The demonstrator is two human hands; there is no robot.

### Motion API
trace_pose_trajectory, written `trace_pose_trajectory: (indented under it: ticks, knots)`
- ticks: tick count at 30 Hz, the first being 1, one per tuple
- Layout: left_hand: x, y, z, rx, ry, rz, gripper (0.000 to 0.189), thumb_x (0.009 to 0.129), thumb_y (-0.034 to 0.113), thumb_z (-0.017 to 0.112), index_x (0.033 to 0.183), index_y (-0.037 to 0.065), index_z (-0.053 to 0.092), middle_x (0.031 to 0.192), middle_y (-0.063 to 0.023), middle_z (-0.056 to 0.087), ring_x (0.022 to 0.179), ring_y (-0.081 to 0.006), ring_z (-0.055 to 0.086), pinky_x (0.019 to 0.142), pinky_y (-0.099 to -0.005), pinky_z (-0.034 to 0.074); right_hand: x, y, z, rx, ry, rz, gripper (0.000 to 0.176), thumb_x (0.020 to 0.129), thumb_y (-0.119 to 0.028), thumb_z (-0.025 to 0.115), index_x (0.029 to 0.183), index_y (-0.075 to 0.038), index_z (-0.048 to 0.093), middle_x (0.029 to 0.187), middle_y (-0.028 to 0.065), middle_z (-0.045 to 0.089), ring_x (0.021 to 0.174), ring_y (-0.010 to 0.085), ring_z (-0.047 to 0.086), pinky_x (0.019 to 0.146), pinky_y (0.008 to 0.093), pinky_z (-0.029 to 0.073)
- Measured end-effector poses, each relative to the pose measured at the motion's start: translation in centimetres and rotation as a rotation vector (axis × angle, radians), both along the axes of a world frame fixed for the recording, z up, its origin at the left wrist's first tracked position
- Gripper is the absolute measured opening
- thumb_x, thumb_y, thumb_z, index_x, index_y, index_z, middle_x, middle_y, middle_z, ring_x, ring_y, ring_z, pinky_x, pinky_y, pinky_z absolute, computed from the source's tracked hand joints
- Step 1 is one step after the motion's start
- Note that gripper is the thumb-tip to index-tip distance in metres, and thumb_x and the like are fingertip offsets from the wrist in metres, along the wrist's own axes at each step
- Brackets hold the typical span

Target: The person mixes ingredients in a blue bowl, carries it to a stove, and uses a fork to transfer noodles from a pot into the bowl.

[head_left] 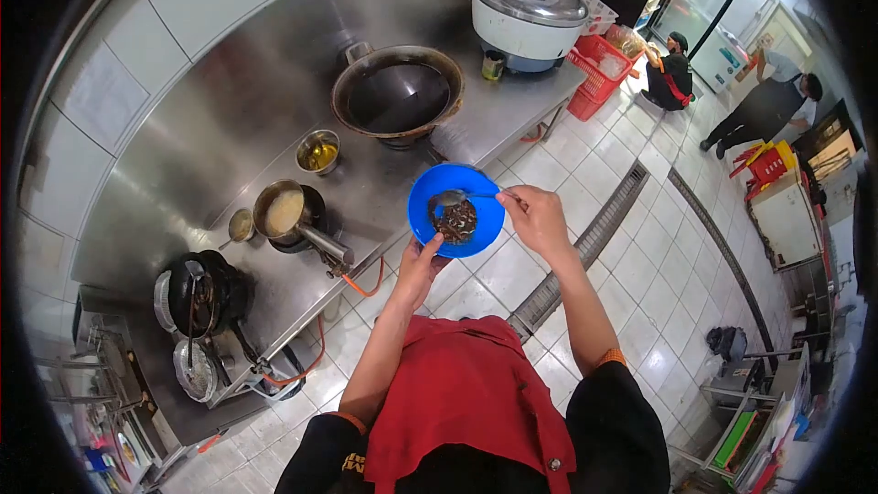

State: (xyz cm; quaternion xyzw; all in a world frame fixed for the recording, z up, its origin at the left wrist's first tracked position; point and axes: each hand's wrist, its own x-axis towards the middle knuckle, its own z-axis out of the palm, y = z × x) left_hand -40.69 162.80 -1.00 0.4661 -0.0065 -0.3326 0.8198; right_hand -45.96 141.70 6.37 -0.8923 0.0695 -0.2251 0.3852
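Note:
My left hand grips the near left rim of a blue bowl, thumb over the edge. Inside the bowl lies a dark brown mixture with paler bits; what it is I cannot make out. Between the fingers of my right hand is the handle of a metal spoon, whose head rests in the bowl on the mixture. The bowl is held in the air just off the counter's front edge. Part of my left hand's fingers is hidden under the bowl.
On the steel counter stand a large wok of dark liquid, a saucepan with its handle jutting forward, a small bowl of yellow liquid and a rice cooker. Two people are at the far right. A floor drain crosses the tiles.

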Motion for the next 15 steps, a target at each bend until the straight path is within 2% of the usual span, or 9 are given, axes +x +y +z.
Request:
trace_pose_trajectory:
  ticks: [2,3,4,6,7,10,14,15]
  knots:
    - [-0.1,0.0,0.1,-0.011,0.013,0.003,0.041,0.092,0.022,0.059,0.125,0.005,0.043,0.120,-0.0094,0.055,0.102,-0.0212,0.059,0.093,-0.0377,0.047,-0.6,-0.7,1.0,-0.146,-0.022,-0.118,0.019,0.084,-0.021,0.063,0.078,-0.003,0.066,0.068,0.0162,0.061,0.058,0.0333,0.058,0.054,0.0400,0.044]
    - [0.0,0.0,0.1,-0.013,0.006,-0.003,0.041,0.092,0.022,0.059,0.125,0.005,0.043,0.120,-0.0094,0.055,0.102,-0.0212,0.059,0.093,-0.0377,0.047,-1.1,-1.3,1.6,-0.175,0.083,-0.117,0.020,0.083,-0.023,0.064,0.078,-0.003,0.067,0.067,0.0160,0.061,0.058,0.0325,0.059,0.054,0.0400,0.045]
    - [0.1,0.1,0.1,-0.014,0.009,-0.001,0.040,0.092,0.022,0.059,0.125,0.005,0.043,0.121,-0.0095,0.054,0.102,-0.0213,0.059,0.093,-0.0379,0.046,-1.5,-1.2,2.0,-0.178,0.079,-0.125,0.020,0.083,-0.023,0.064,0.078,-0.003,0.067,0.067,0.0160,0.061,0.058,0.0325,0.059,0.054,0.0400,0.045]
    - [0.1,0.1,-0.2,-0.016,0.013,-0.008,0.040,0.092,0.022,0.059,0.125,0.005,0.043,0.121,-0.0095,0.054,0.103,-0.0215,0.059,0.093,-0.0381,0.046,-2.1,-0.8,2.2,-0.011,0.158,-0.025,0.021,0.083,-0.024,0.064,0.078,-0.004,0.068,0.066,0.0162,0.061,0.058,0.0318,0.060,0.055,0.0392,0.045]
    - [0.2,0.1,-0.4,-0.016,0.009,-0.014,0.044,0.091,0.024,0.060,0.126,0.006,0.041,0.122,-0.0096,0.054,0.105,-0.0225,0.058,0.094,-0.0395,0.046,-1.8,-0.7,0.6,0.037,0.133,-0.013,0.021,0.083,-0.025,0.064,0.079,-0.004,0.068,0.065,0.0162,0.061,0.059,0.0309,0.061,0.056,0.0377,0.046]
    - [0.3,-0.3,-0.4,-0.013,-0.015,-0.035,0.048,0.090,0.025,0.061,0.128,0.006,0.040,0.124,-0.0097,0.052,0.107,-0.0240,0.057,0.095,-0.0405,0.045,-1.2,0.9,-0.6,0.101,0.063,-0.099,0.024,0.082,-0.028,0.065,0.083,-0.004,0.069,0.066,0.0167,0.062,0.061,0.0313,0.062,0.056,0.0374,0.047]
    - [0.1,0.4,0.2,-0.014,-0.019,-0.017,0.049,0.090,0.026,0.060,0.129,0.005,0.039,0.125,-0.0105,0.051,0.108,-0.0255,0.056,0.096,-0.0402,0.044,-1.6,0.3,-0.3,0.049,0.151,-0.094,0.028,0.082,-0.032,0.066,0.089,-0.005,0.068,0.068,0.0172,0.062,0.064,0.0326,0.063,0.057,0.0391,0.048]
    - [0.1,1.2,-0.2,-0.003,-0.021,-0.048,0.049,0.090,0.026,0.060,0.129,0.005,0.039,0.125,-0.0105,0.051,0.108,-0.0255,0.056,0.096,-0.0402,0.044,-1.8,0.7,0.3,-0.023,0.066,-0.083,0.035,0.081,-0.039,0.066,0.094,-0.006,0.068,0.061,0.0140,0.058,0.057,0.0285,0.060,0.054,0.0375,0.046]
